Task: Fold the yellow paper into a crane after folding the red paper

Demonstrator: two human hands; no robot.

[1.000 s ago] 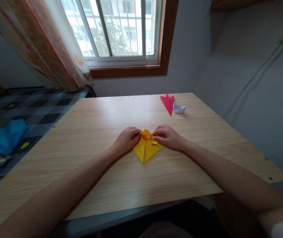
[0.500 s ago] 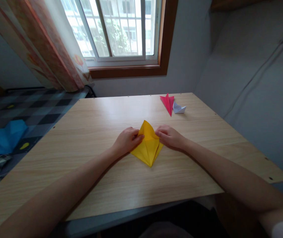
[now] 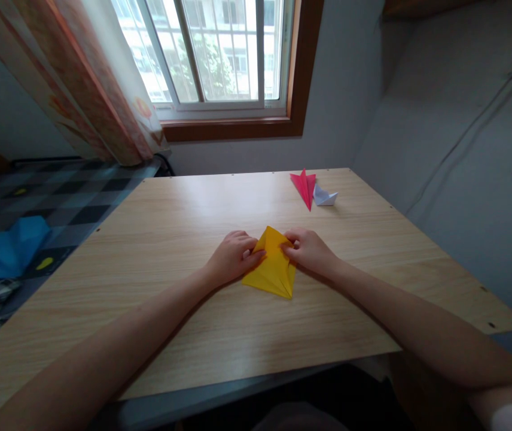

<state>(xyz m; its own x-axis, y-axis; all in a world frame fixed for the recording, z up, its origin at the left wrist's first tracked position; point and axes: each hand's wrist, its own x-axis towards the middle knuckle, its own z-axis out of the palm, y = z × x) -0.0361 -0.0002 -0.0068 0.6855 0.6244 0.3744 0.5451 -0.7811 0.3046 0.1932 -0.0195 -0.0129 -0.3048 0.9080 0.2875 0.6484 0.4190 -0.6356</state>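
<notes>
So both hands were on the yellow paper fold (image 3: pixel 274 267), which sat flat-ish near the middle of the tabletop (image 3: pixel 170 239), a pale wood-grain laminate board with small screw holes along its edges. The paper was a smooth, matte, kite-like shape with crisp creases, one point aimed toward the person and another toward the window. The left hand (image 3: pixel 233 256) pressed on its left edge, fingers curled with the tips on the paper, so that grip was down on the sheet rather than wrapped around it. The right hand (image 3: pixel 312 250) had its grip pinched together on the upper right flap, thumb and fingertips closed on the paper.

Well apart at the far right of the tabletop lay a red folded paper dart (image 3: pixel 304 185), long and pointy, with a small white folded paper piece (image 3: pixel 325 196) just beside it, maybe touching, hard to tell. Off to the left, a crumpled-looking blue paper shape (image 3: pixel 7 246) rested on a checked bed cover (image 3: pixel 65 200).
</notes>
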